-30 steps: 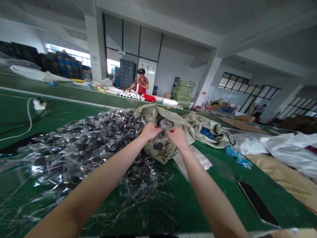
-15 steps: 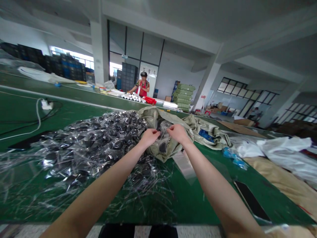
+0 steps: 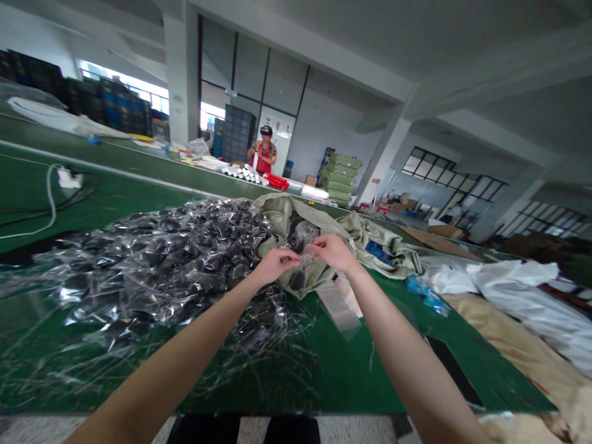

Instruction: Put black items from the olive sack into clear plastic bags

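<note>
My left hand [image 3: 276, 265] pinches the upper edge of a small clear plastic bag [image 3: 306, 262]. Across from it my right hand [image 3: 333, 251] grips the other side of the bag with closed fingertips. A dark rounded item [image 3: 297, 280] hangs in the bag's lower part; its exact kind is unclear. Just beyond both hands lies the open mouth of a grey-green woven sack [image 3: 277, 206], with more dark pieces inside. Left of my hands spreads a large heap of bagged dark items [image 3: 185, 253] in shiny plastic. Flat clear bags [image 3: 340, 308] lie below my right wrist.
The green table [image 3: 345, 382] carries a phone [image 3: 453, 370] at right, blue plastic wrap [image 3: 428, 296] and white and tan cloth-like sacks [image 3: 513, 296]. A white plug adapter [image 3: 69, 179] with cables lies at left. A co-worker [image 3: 263, 154] stands across a farther table.
My fingertips have come closer together at the bag's top. The view has shifted slightly. Across the room, the co-worker's outstretched arm has drawn in toward the body.
</note>
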The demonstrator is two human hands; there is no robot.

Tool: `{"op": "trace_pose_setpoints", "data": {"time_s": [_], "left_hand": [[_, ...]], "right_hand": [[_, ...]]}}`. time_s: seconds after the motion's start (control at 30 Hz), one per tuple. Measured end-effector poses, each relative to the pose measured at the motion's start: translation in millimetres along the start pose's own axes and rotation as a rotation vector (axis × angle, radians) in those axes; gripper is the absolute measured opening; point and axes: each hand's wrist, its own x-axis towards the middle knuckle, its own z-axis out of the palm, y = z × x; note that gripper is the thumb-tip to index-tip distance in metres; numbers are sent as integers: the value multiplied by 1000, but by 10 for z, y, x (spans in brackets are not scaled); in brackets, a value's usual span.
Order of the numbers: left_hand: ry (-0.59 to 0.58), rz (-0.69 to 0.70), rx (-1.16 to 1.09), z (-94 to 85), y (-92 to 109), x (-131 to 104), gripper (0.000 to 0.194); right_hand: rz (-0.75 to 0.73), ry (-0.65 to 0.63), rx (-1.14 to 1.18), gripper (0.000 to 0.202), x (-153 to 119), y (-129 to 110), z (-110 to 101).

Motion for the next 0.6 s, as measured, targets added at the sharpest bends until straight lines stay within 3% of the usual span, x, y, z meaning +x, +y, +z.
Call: {"op": "trace_pose_setpoints", "data": {"time_s": [0.13, 0.3, 0.43, 0.53, 0.6], "left_hand": [[16, 22, -117, 60, -37, 6, 26], [94, -162, -272, 157, -64, 30, 33], [244, -289, -217, 175, -171, 83, 29], [323, -326, -84, 155, -261, 109, 25], [342, -344, -6, 145, -302, 110, 21]], "right_hand": [[17, -5, 83, 28, 31, 113, -15], [166, 24, 403, 27, 69, 321, 66], [267, 104, 549, 40, 22, 492, 325], [299, 177, 927, 44, -81, 572, 610], [277, 194, 1021, 46, -152, 604, 813]]}}
